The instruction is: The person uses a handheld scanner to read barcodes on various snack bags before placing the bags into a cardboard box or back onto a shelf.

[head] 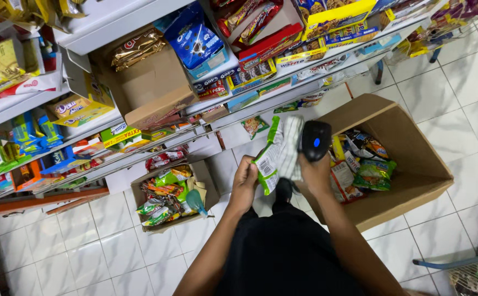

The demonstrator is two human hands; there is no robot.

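My left hand (245,178) grips the lower edge of a green and white snack packet (279,153), held upright in front of me. My right hand (314,174) holds a black handheld scanner (315,140) with a small blue light, pressed against the packet's right side. Both hands are above the white tiled floor, just left of a large open cardboard box (414,164) holding several colourful snack packets (362,164).
Store shelves (140,24) stacked with snack packs and biscuit boxes run across the top and left. A smaller open cardboard box (201,170) with several packets sits on the floor at lower left. A wire basket (477,277) shows at the bottom right corner.
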